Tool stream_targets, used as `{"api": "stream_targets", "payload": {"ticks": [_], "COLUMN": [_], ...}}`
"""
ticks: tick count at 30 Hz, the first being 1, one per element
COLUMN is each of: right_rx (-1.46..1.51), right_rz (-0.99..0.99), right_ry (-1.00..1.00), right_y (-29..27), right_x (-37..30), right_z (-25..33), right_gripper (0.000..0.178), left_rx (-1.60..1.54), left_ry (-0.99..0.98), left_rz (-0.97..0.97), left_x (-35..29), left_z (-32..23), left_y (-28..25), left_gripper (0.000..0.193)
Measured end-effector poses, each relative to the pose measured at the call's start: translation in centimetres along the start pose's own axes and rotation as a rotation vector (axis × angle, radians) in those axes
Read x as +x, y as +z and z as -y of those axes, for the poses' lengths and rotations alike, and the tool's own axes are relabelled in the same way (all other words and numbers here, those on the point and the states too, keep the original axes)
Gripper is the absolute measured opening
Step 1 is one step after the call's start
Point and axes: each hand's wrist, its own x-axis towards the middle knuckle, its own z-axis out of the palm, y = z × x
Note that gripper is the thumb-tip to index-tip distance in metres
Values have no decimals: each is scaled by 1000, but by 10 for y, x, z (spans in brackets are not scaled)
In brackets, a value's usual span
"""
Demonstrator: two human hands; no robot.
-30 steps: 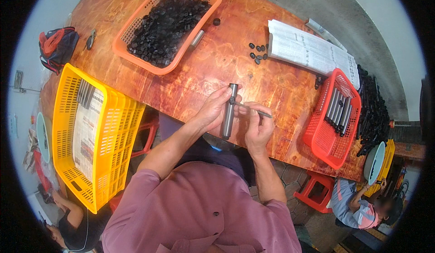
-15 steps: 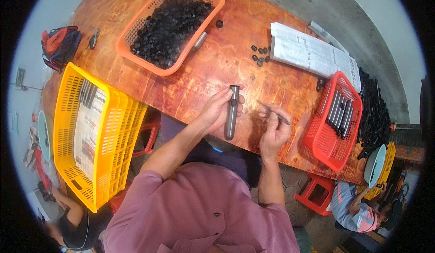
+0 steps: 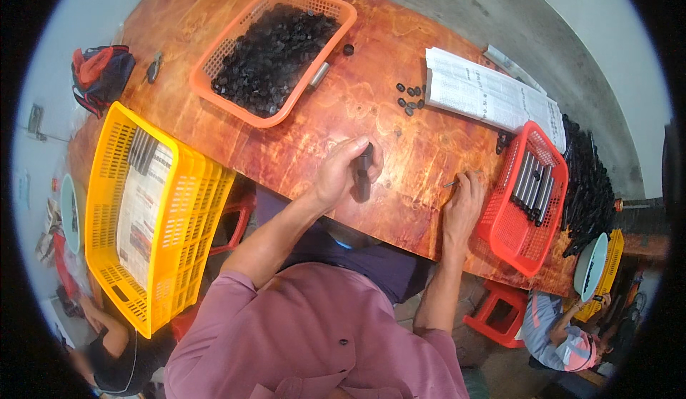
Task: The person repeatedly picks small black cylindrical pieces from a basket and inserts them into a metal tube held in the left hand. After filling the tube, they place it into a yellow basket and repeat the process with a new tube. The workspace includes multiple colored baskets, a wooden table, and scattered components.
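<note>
My left hand (image 3: 336,174) is closed around a short dark metal tube (image 3: 364,177) with a black cap at its upper end, tilted steeply above the table's near edge. Fingers hide part of the tube. Low over the table, just left of the red basket (image 3: 525,262), my right hand (image 3: 463,210) pinches a thin dark rod (image 3: 450,184); only a short end of it shows. Several metal tubes (image 3: 532,188) lie side by side in that basket. Several small black caps (image 3: 409,102) are grouped on the table beyond my hands.
An orange basket (image 3: 202,88) full of black caps stands far left, with a metal tube (image 3: 319,75) beside it. Printed paper (image 3: 493,88) lies at the back right, near a pile of black parts (image 3: 589,177). A yellow crate (image 3: 187,235) is on the left. Two other people sit nearby.
My right hand has moved right and down to the table beside the red basket, still with the thin rod. My left hand has tipped the tube, so it looks shorter.
</note>
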Motion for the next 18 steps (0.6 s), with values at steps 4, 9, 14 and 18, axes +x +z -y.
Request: {"api": "stream_targets", "payload": {"ticks": [4, 9, 14, 18], "right_rx": [15, 31, 28, 57], "right_rz": [-40, -44, -44, -44], "right_ry": [28, 49, 69, 79], "right_y": [9, 7, 10, 8], "right_x": [-7, -7, -8, -7], "right_z": [0, 4, 3, 4], "right_gripper": [28, 26, 26, 26], "left_rx": [277, 386, 548, 509], "left_ry": [59, 73, 70, 79], "left_rz": [-74, -123, -86, -34], "left_x": [3, 6, 4, 0], "left_z": [-14, -15, -19, -15], "left_y": [-5, -11, -1, -7], "left_gripper": [40, 38, 33, 31]}}
